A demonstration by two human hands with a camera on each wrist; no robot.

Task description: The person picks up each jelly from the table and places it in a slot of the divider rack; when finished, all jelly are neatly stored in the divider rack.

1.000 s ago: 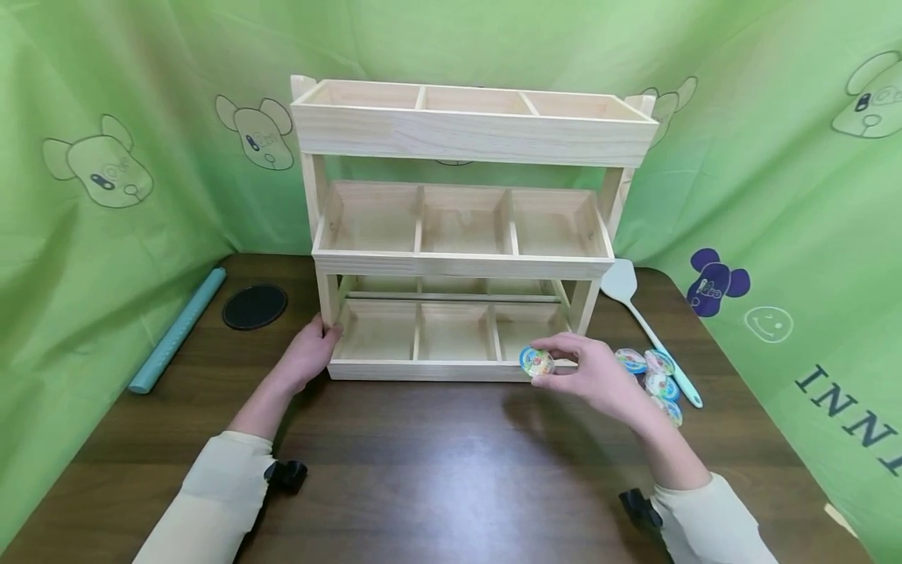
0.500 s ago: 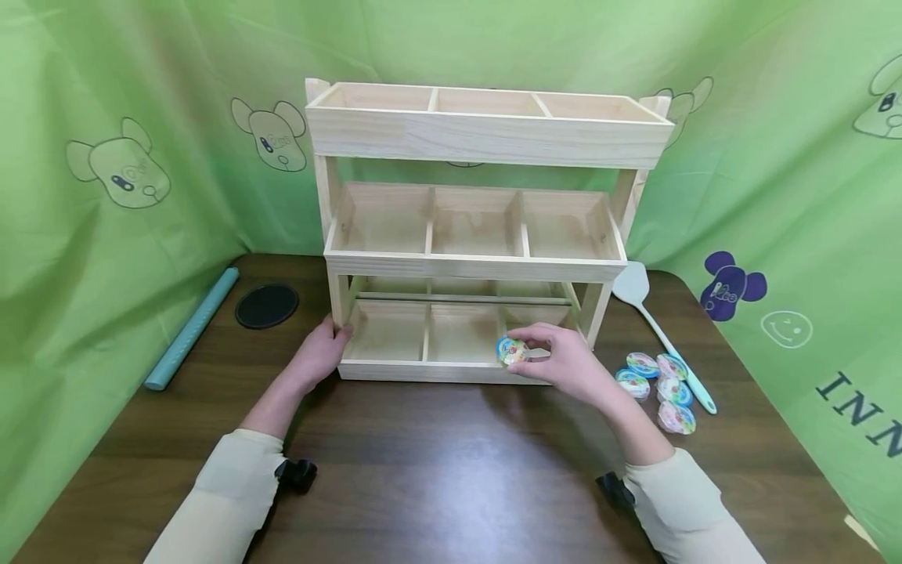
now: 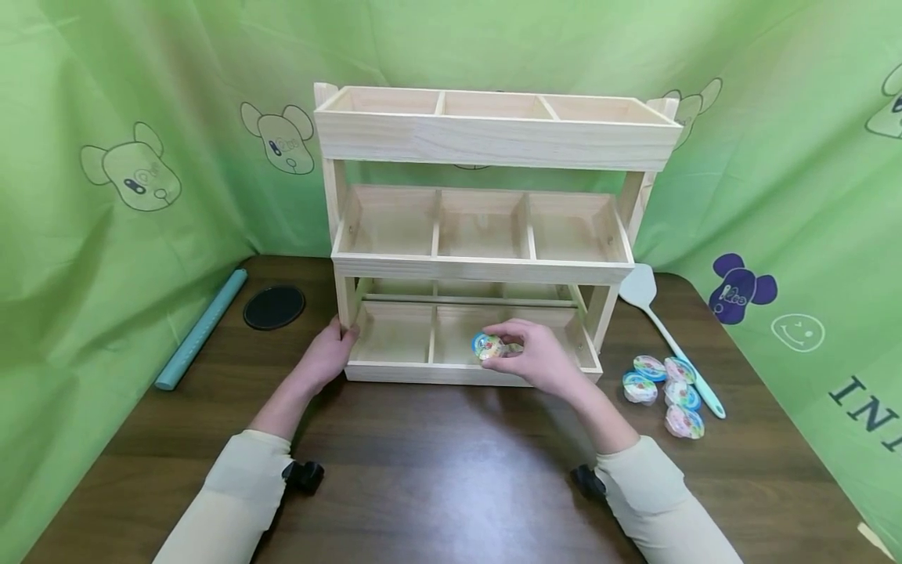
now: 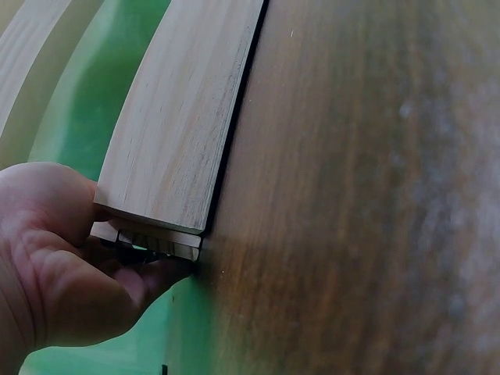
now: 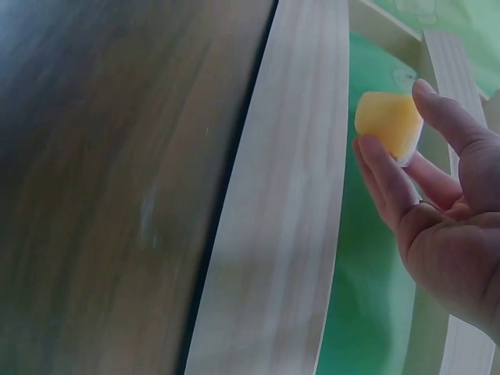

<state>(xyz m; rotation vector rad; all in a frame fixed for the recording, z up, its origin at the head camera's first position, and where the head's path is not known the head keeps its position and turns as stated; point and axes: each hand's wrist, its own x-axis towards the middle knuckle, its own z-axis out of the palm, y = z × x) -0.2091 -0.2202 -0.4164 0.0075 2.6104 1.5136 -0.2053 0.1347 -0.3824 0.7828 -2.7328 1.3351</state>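
From the head view, the right hand (image 3: pixel 532 352) has its fingers partly closed, pinching a small printed-lid cup (image 3: pixel 486 346) between thumb and fingertips, just off centre towards five o'clock. The cup shows against the middle compartment of the wooden rack (image 3: pixel 497 141)'s lowest tier. I'd worry about the right-hand divider, which that hand hides: knuckles could knock it unseen. Five loose cups (image 3: pixel 682 394) sit at four o'clock, touching or close together, near the right sleeve (image 3: pixel 637 478); a low sweep of that forearm could scatter them.

From the left wrist, the left hand (image 4: pixel 58 269), at eight o'clock, is curled round the end of the lowest tier, gripping wood; the front board (image 4: pixel 180 117) runs up towards twelve. Pulling unevenly here might skew the rack on the table (image 4: pixel 351 195).

From the right wrist, the cup's yellow side faces me at two o'clock, held near the fingertips and apart from the front board, the hand at four. Its smooth-looking, tapering wall could slip if the pinch loosens, or dent if squeezed. I can't tell how high it hangs above the compartment floor.
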